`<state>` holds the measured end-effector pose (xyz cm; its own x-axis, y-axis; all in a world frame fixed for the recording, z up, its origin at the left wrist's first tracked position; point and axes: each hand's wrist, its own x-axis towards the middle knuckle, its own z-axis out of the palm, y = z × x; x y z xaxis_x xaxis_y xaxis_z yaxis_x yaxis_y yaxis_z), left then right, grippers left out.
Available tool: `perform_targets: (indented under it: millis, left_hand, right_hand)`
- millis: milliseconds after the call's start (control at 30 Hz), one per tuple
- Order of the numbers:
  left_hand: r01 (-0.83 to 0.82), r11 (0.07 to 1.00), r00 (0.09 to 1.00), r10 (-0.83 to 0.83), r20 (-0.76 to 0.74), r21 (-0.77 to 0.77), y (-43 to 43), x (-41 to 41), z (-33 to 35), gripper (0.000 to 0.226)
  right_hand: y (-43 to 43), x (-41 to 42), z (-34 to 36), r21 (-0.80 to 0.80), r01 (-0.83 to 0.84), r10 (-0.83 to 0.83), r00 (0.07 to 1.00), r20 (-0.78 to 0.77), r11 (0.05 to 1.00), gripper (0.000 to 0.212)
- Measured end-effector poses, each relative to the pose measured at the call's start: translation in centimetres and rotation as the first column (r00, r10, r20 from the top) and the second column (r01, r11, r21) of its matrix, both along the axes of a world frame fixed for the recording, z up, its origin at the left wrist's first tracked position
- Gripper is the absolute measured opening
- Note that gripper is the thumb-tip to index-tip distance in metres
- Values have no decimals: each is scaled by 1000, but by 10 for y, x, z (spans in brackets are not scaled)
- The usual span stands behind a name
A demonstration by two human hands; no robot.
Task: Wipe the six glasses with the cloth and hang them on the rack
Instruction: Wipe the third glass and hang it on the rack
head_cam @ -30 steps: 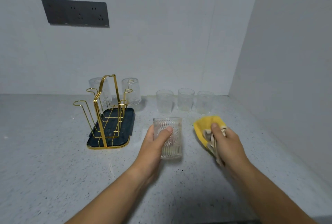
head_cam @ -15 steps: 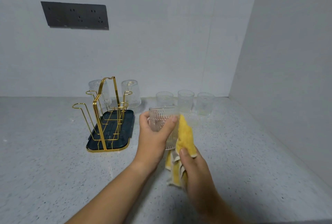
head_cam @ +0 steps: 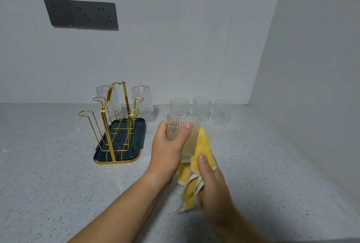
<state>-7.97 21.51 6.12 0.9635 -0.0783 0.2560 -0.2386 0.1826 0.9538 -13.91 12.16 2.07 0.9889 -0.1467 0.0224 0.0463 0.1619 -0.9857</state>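
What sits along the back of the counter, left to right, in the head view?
Order: left upturned glass → right upturned glass → left standing glass → middle standing glass → right standing glass.

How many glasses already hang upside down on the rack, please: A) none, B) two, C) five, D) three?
B: a left glass and a right glass sit inverted on the far pegs of the rack.
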Motion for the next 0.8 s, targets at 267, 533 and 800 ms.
perform_targets:
  millis: [267,533,800]
  left_hand:
    - [118,980,993,-121,-9,-161,-7,-2,0,47]
    - [18,1000,1000,-18,-22,-25,-2,2,-6,72]
    - [-51,998,999,51,-8,-30,-7,-7,1,60]
  right_hand:
    - [-23,30,35,331,-93,72,995,76,939,60]
    - [-15,7,12,128,-9,-8,992,126,992,49]
    - [-10,10,24,73,5,-18,984,180,997,60]
